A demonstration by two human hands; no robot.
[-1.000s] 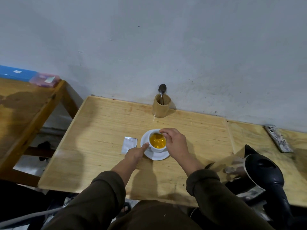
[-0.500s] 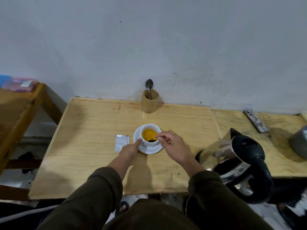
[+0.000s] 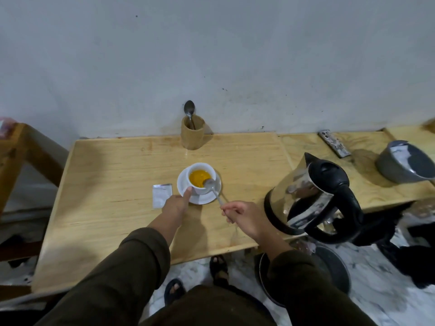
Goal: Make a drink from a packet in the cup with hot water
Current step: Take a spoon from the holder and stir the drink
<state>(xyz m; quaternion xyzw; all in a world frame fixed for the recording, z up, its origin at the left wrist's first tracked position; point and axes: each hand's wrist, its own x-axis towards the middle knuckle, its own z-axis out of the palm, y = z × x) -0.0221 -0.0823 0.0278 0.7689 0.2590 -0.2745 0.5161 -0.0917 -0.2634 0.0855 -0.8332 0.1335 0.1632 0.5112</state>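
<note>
Two risks: a tipped cup and a drip from the spoon.
Tipping: the left hand point(image 3: 176, 204) steadies the cup point(image 3: 201, 178) with only a thumb tip against its near wall; I'd say a firm sideways nudge could slide it on the saucer point(image 3: 199, 198).
Dripping: the right hand point(image 3: 244, 216) pinches the spoon point(image 3: 213, 188) by the handle end, fingers closed on it; the bowl sits at the cup's rim, beyond the fingertips, so lifting it away wet could spot the table point(image 3: 113, 175).
Kettle: the kettle point(image 3: 310, 196) stands close beside the right knuckles; a careless elbow might knock it.
Drink: orange-yellow, opaque, filling the white cup.
Packet: the packet point(image 3: 162, 195) lies flat, just outside the left thumb.
</note>
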